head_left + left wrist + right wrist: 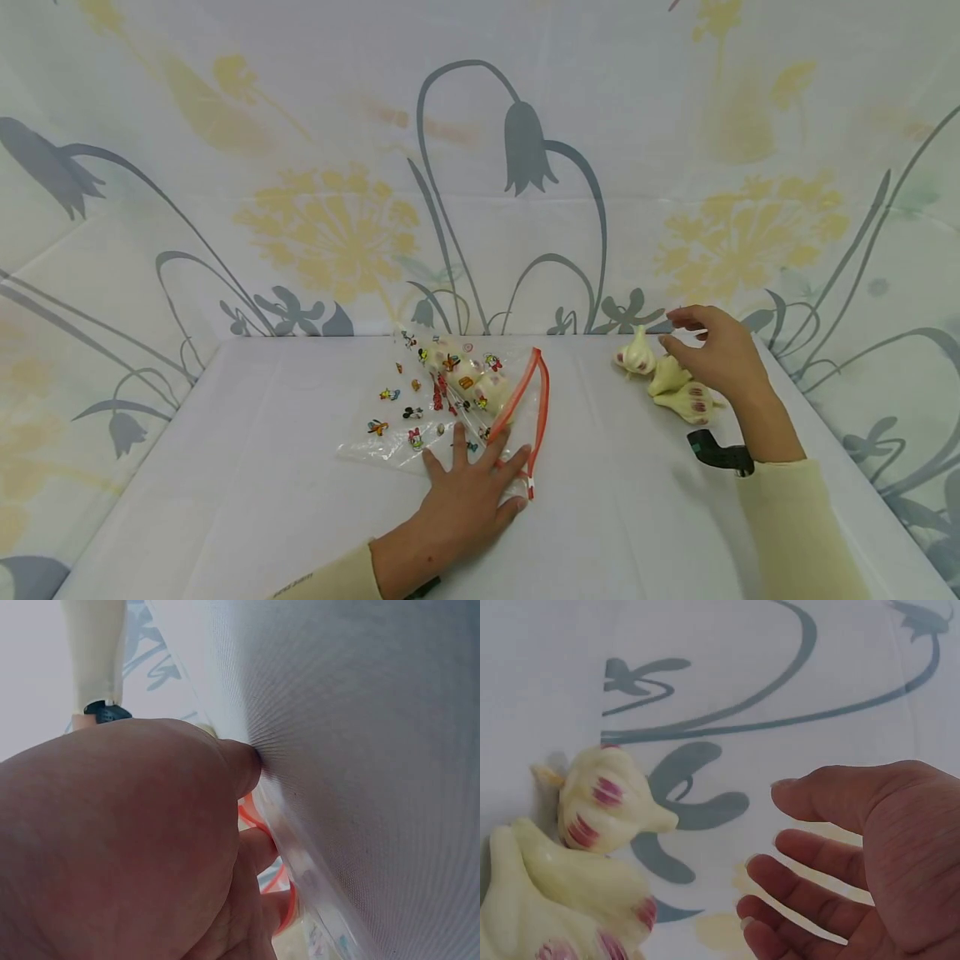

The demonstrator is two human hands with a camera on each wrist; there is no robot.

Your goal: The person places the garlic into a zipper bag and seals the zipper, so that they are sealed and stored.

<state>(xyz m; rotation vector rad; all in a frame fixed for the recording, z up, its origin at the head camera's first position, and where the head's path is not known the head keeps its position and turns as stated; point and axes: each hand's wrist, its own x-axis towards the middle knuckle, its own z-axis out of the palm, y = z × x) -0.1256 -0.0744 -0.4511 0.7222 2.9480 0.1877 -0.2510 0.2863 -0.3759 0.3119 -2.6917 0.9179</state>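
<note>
A clear plastic bag [397, 417] printed with cartoon figures lies on the white table, its orange-red zip edge [542, 408] facing right. Pale garlic bulbs [492, 392] show through the plastic. With fingers spread, my left hand [468, 500] presses on the bag's near side by the zip; in the left wrist view its thumb touches the cloth. Over on the right, three garlic bulbs sit close together: one at the back [635, 354], one in the middle [667, 377] and one nearest [686, 403]. My right hand [716, 350] hovers just above them, fingers loosely bent, holding nothing.
White cloth covers the table [262, 467]. Behind it and at both sides hangs a flower-patterned cloth [480, 208], meeting the table's far edge just past the bag and garlic. A black wrist device [720, 452] sits under the right wrist.
</note>
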